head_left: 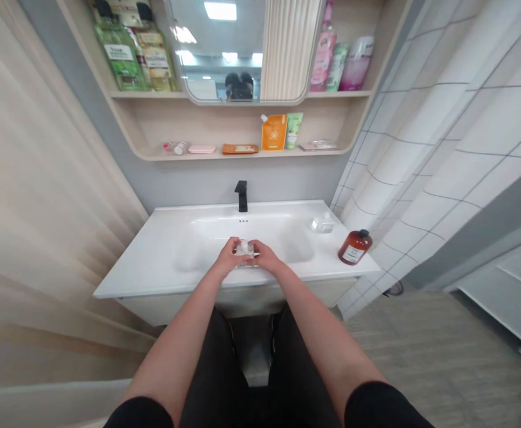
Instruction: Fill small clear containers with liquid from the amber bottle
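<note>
Over the middle of the white basin point(171, 249), my left hand point(229, 255) and my right hand point(263, 255) meet around a small clear bottle with a white top point(245, 249). Both hands grip it from opposite sides, and my fingers hide much of it. Its exact kind is hard to make out. A black faucet point(241, 196) stands behind the bowl, above my hands and out of their reach.
A clear soap dish point(323, 223) and an amber pump-less bottle point(355, 246) stand on the counter's right side. Wooden shelves point(242, 156) holding toiletries and a mirror point(220, 53) rise behind. A checked shower curtain point(443, 160) hangs at right.
</note>
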`<state>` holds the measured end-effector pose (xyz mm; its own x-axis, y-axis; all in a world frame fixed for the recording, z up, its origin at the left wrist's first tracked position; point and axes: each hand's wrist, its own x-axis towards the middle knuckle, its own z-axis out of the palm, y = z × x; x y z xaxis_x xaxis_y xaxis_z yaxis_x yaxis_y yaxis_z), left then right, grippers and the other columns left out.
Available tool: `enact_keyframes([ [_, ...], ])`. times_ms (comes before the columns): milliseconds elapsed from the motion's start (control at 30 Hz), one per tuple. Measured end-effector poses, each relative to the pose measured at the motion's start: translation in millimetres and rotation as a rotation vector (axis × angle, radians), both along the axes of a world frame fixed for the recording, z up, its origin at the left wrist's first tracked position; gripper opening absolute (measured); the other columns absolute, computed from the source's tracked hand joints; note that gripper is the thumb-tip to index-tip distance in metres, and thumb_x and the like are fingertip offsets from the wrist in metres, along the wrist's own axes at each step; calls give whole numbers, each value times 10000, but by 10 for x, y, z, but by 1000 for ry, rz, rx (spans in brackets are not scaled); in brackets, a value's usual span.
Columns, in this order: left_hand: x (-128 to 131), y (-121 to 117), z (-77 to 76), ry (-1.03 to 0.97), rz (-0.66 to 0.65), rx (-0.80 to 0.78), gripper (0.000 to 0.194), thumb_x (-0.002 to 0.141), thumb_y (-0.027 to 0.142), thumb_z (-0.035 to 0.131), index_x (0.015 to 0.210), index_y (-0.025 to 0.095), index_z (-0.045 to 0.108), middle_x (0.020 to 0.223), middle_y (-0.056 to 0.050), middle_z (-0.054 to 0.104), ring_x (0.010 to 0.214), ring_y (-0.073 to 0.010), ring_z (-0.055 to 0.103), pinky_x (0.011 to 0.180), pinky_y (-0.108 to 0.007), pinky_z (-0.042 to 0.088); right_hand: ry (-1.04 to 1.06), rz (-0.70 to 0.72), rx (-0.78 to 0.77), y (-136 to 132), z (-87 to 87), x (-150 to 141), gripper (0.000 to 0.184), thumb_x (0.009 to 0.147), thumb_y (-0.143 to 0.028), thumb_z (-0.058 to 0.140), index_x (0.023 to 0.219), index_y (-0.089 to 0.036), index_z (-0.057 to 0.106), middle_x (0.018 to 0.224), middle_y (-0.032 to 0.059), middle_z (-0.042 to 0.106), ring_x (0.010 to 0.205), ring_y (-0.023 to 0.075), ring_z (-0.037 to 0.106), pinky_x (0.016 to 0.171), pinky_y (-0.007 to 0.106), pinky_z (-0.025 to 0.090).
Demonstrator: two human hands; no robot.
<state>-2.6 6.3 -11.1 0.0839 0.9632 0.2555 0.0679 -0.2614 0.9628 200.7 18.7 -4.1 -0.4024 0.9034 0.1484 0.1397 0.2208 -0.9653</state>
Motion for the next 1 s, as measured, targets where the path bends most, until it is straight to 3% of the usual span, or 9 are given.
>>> enact_keyframes([
  [267,-1,11,-21,-10,-8,-37,704,590,368,996,1183,241,637,1148,-42,718,1038,-233,674,977,-372,510,-9,-7,-1,-16,7,-4,645,609,-351,931,1185,-266,655,1140,17,755,1047,264,697,968,413,571],
  [800,1,-18,36,7,-28,-28,608,625,364,972,1138,229,675,1083,-31,726,1008,-233,666,949,-362,511,-33,-24,21,-6,-23,-3,660,612,-376,937,1201,-259,664,1172,24,753,1081,264,688,1019,433,551],
  [900,1,-23,43,17,5,-25,557,626,353,961,1082,231,664,1033,-15,708,971,-221,655,933,-354,505,-23,-19,28,-8,-26,-6,683,605,-381,950,1216,-262,668,1178,23,754,1068,257,688,1021,428,551],
  [1000,5,-20,40,-6,43,-9,642,589,331,969,1140,240,651,1104,-23,709,1008,-221,663,951,-353,503,-33,-30,26,-9,-25,-5,677,611,-393,947,1214,-261,668,1166,18,749,1055,252,681,1012,422,549],
])
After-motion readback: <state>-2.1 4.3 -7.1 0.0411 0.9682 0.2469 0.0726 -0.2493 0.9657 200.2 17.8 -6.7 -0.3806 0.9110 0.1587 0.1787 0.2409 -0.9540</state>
